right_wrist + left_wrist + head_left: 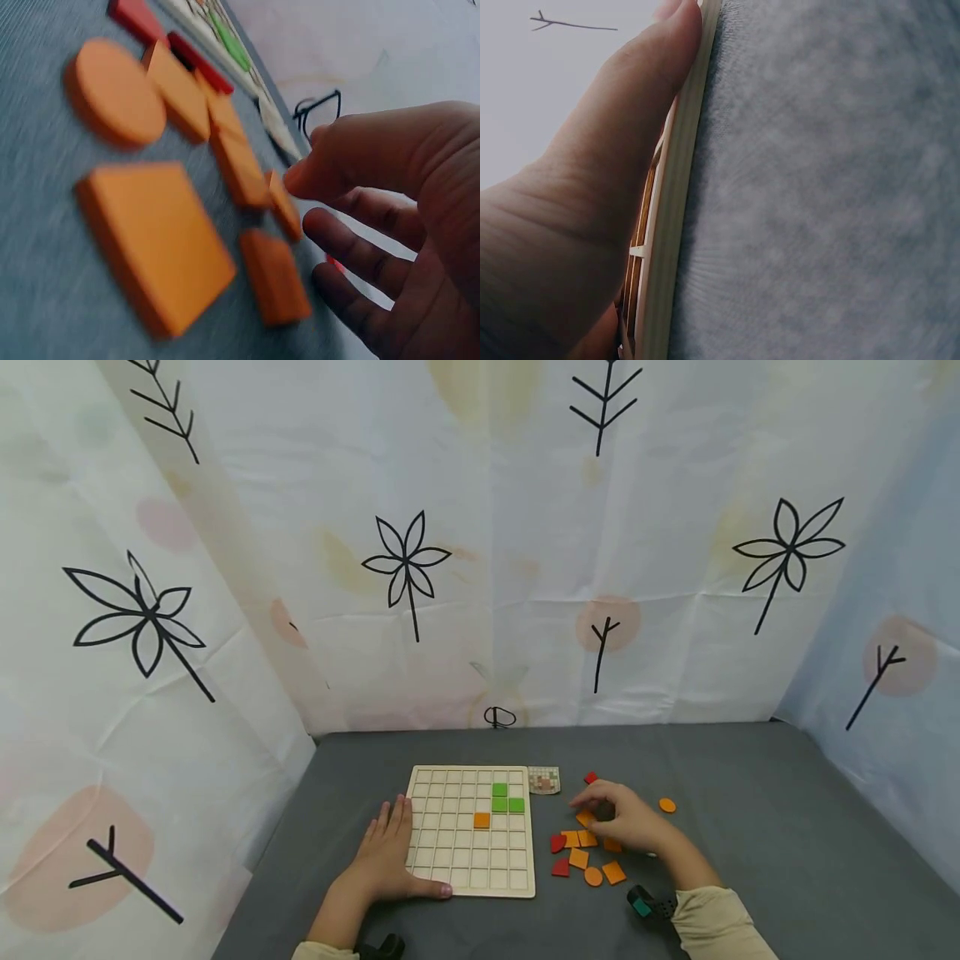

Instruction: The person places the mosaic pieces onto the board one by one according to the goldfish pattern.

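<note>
A flat orange tile (584,818) lies at 3 o'clock from the square pale wooden grid board (468,860), just under the right hand (626,817), whose thumb and fingers are loosely bent and parted with no hold showing, though whether they touch it I cannot tell. Flat orange and red pieces (578,858) crowd its 6 o'clock side, while the left hand (381,858), straight-fingered and gripping nothing, rests along the board's 9 o'clock edge, thumb at 7. Grey tabletop (787,835) lies open at 3 o'clock beyond the flat orange disc (667,805).
</note>
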`<state>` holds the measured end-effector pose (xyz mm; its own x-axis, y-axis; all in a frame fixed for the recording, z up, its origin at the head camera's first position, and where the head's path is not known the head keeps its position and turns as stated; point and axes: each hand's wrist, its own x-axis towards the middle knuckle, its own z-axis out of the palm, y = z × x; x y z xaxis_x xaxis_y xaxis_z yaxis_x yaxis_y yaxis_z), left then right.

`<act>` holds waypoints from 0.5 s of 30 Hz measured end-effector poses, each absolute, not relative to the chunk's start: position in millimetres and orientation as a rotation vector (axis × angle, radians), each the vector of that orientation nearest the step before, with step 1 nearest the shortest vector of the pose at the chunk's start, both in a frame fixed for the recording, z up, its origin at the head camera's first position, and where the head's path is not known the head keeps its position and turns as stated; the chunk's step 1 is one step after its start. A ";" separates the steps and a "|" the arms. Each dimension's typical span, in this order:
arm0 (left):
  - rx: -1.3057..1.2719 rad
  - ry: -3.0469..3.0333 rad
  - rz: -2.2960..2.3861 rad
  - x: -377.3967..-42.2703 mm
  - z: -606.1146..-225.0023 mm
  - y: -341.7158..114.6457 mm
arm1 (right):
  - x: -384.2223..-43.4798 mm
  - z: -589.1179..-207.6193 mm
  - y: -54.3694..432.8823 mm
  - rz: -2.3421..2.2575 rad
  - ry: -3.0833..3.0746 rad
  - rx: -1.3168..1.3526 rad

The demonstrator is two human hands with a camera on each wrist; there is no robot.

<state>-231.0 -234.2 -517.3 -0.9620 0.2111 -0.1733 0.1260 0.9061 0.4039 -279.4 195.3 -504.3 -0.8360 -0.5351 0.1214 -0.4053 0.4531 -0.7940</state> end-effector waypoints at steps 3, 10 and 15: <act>0.251 2.852 0.589 -231.0 -517.4 -234.4 | -280.2 -507.9 199.5 -1.337 2.532 -0.811; 0.243 2.855 0.585 -230.3 -517.7 -233.9 | -284.5 -513.8 204.7 -1.315 2.544 -0.813; 0.245 2.856 0.581 -231.1 -517.7 -233.9 | -284.0 -517.8 206.9 -1.312 2.561 -0.793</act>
<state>-231.1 -233.9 -517.7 -0.9627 0.2046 -0.1771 0.1192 0.9082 0.4013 -284.0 206.9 -517.8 -0.8475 -0.5218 0.0976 -0.3842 0.4759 -0.7912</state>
